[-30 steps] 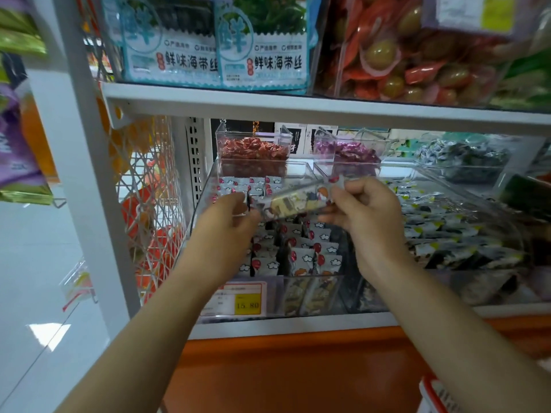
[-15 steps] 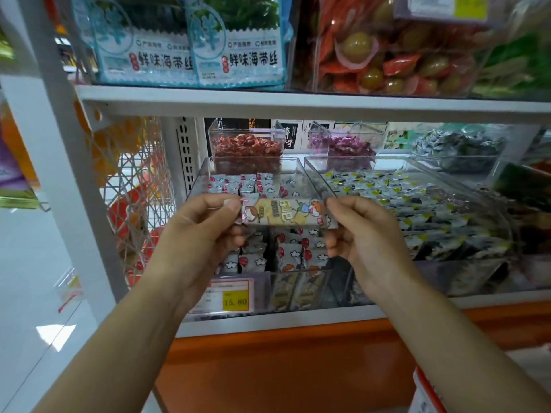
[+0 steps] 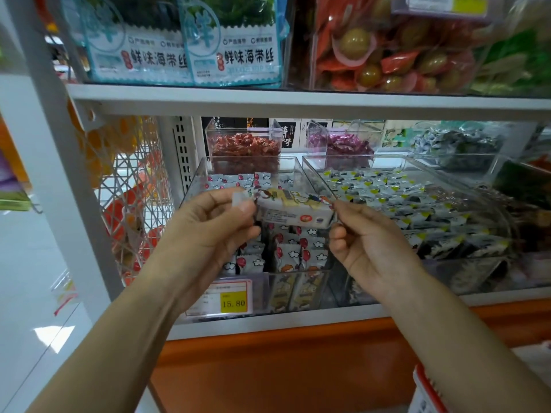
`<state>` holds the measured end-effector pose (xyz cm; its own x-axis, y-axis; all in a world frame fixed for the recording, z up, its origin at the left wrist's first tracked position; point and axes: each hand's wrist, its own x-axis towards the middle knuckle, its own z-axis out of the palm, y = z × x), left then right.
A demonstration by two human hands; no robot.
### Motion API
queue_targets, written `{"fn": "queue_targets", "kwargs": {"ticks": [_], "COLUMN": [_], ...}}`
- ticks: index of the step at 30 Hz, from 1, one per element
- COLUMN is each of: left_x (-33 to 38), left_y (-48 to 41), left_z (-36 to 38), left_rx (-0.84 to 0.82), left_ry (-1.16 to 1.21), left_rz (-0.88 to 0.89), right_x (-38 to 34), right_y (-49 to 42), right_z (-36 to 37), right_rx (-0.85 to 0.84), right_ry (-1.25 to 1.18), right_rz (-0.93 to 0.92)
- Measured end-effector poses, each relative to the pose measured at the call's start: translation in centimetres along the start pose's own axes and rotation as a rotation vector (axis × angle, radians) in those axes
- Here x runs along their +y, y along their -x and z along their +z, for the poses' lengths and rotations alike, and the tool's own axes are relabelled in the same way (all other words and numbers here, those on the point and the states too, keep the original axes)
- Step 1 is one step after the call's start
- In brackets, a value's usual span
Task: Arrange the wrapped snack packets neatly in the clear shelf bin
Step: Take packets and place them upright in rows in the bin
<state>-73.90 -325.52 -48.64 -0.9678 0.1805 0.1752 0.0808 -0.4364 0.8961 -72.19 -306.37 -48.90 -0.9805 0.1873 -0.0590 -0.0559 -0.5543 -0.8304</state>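
Both hands: up in front of the middle shelf, one at each end of a single packet.
Head view, left hand: thumb and forefinger curled in a pinch on the packet's left crimped end.
Head view, right hand: fingers curled, tips nipping the right crimped end; it blurs there, so I think thumb and forefinger, but I am not certain.
Held packet: white rectangular wrapped snack packet with a cartoon print, stretched roughly level between my two pinches, over the clear plastic shelf bin.
Bin contents: white balloon-and-cloud printed packets standing in rows, some leaning.
Bin front: yellow price tag reading 15.80.
Right neighbour: wider clear bin of grey-and-yellow packets, just beside.
Behind: small clear box of red wrapped sweets.
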Motion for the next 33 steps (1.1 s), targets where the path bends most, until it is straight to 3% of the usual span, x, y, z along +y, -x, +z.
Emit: {"fn": "queue_targets", "kwargs": {"ticks": [11,25,33], "left_x": [-0.47,-0.71,-0.5], "left_y": [-0.21,0.2,0.15], "left_z": [-0.22,0.22,0.16], "left_rx": [0.111,0.066,0.144], "left_ry": [-0.007,-0.094,-0.011], "left_rz": [0.037,0.035,-0.007], "right_x": [0.35,0.56,0.57], "right_y": [0.56,0.42,0.41], "right_z": [0.13,-0.28,-0.1], "right_rx": [-0.2,-0.059,-0.097], "right_ry": [0.292,0.317,0.222], "right_rz": [-0.135,-0.303,-0.248]}}
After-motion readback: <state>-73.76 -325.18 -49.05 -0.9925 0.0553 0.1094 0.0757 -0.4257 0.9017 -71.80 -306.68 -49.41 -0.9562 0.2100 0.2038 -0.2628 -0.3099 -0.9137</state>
